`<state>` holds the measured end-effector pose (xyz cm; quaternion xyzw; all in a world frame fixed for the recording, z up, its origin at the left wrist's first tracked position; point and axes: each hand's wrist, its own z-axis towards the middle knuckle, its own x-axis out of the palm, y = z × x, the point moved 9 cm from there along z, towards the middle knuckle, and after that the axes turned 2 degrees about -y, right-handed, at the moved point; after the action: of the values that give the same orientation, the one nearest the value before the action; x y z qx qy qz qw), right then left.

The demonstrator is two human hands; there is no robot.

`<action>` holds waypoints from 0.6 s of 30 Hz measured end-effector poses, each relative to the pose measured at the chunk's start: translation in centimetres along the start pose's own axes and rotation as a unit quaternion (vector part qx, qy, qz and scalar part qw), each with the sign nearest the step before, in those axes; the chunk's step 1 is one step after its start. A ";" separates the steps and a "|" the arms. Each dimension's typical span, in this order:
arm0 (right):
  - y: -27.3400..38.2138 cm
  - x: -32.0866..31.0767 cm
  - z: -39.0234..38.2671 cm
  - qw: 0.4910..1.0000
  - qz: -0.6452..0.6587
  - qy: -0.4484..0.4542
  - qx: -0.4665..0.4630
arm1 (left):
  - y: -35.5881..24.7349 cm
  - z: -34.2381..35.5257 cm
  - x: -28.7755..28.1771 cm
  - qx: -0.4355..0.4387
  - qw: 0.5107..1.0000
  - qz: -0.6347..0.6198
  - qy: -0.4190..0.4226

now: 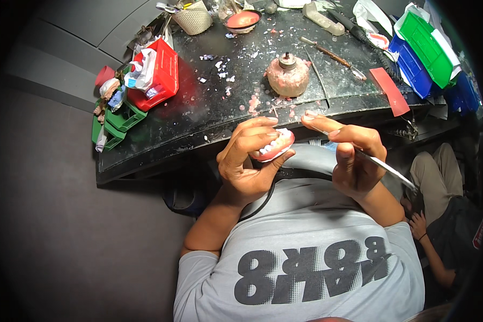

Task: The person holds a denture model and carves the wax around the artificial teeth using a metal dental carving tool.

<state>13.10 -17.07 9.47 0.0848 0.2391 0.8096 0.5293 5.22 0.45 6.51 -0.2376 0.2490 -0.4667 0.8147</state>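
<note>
Black bench (209, 115) bears scraps (230, 79) and a lamp (288, 78). On the lamp's near side, the left hand (246, 161) has closed its bent fingers and thumb on the denture (278, 148); the right hand (359, 155) pinches a slim tool (387, 169). The denture lies left of the right fingertips, apart, its long axis slanting, right end lampward, teeth facing left of the lamp.

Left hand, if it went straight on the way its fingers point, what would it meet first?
Your left hand would likely meet the right hand, which holds a thin tool; depth is unclear in this view.
</note>
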 end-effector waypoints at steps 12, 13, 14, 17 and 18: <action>1.8 2.2 0.6 0.995 -0.038 0.096 0.000 | 0.0 -0.1 -0.3 -0.003 0.999 -0.004 -0.043; 2.2 2.3 0.6 0.993 -0.055 0.100 -0.019 | 0.0 -0.1 -0.3 -0.003 0.999 -0.004 -0.043; 2.5 2.4 0.7 0.991 -0.071 0.105 -0.038 | 0.0 0.0 -0.3 0.003 0.999 -0.003 -0.039; 2.5 2.7 0.5 0.991 -0.069 0.110 -0.031 | -0.2 0.0 -0.3 0.010 0.999 0.006 -0.035; 2.4 2.7 0.4 0.992 -0.065 0.106 -0.023 | -0.3 0.0 -0.3 0.011 0.999 0.013 -0.037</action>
<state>10.16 -15.34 10.62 -0.0294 0.2803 0.7832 0.5542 4.89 0.59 6.74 -0.2423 0.2170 -0.4498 0.8318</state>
